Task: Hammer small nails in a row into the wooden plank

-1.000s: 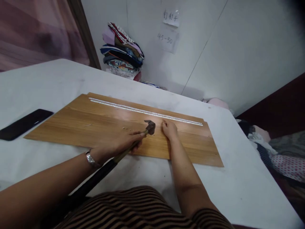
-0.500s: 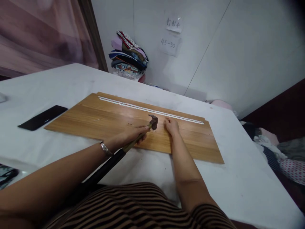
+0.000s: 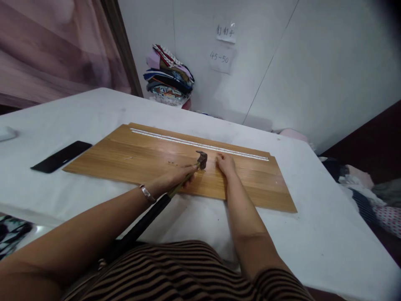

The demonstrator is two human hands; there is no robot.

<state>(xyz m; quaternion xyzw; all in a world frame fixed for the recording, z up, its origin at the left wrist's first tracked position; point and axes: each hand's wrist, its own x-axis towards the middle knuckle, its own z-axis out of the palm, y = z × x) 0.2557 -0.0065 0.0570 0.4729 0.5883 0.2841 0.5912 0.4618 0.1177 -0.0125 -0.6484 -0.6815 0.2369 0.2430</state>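
My left hand [image 3: 181, 174] is closed round the neck of a claw hammer [image 3: 202, 160], close under its metal head. The hammer's long handle runs back beneath my left forearm toward my body. To the right of the hammer head, my right hand [image 3: 227, 164] rests at a wooden board [image 3: 147, 154] with its thumb and fingers pinched. Whatever sits between those fingertips is too small to make out. Two white printed strips [image 3: 200, 145], like measuring tape, lie along the far side of the board. Several tiny dark bits [image 3: 172, 163] are on the wood left of the hammer.
The board lies on a table with a white cover [image 3: 316, 225]. A black flat object [image 3: 62, 156], like a phone, lies left of the board. Folded cloths [image 3: 171, 75] are stacked by the wall behind. A pink curtain [image 3: 56, 46] hangs at the left, and more fabric [image 3: 363, 196] is at the right.
The view has shifted slightly. The hammer head has stayed almost in place in my left hand, and my right hand keeps its pinch at the same spot on the board.
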